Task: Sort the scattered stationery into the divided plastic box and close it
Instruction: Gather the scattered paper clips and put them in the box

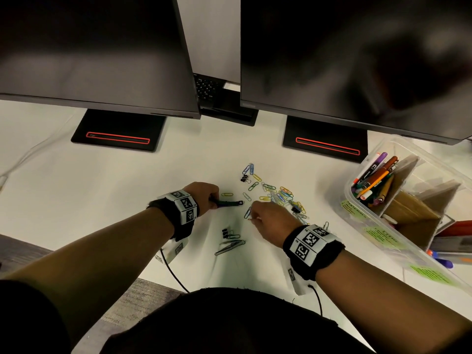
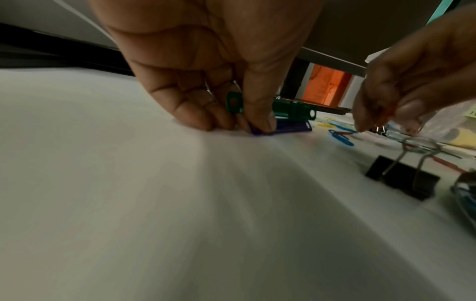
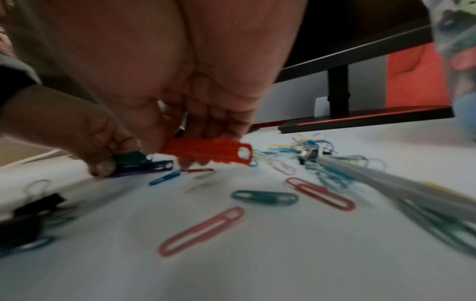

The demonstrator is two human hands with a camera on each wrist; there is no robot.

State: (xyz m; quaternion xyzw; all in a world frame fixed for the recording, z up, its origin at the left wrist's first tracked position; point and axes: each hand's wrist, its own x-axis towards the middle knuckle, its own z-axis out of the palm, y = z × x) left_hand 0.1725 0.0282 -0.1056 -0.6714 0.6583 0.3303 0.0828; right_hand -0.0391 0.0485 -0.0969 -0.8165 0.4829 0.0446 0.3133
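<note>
Near the desk's middle, green and purple clips are pinched by the left hand; an orange clip is gripped under the right hand's curled fingers.

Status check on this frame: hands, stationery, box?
Left hand grips green and purple clips. Right hand holds orange clip. Paper clips scattered; box open.

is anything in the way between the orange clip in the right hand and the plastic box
Nothing visible blocks it. The right hand holds the orange clip above the table; only flat paper clips lie between it and the plastic box, whose top is open.
</note>
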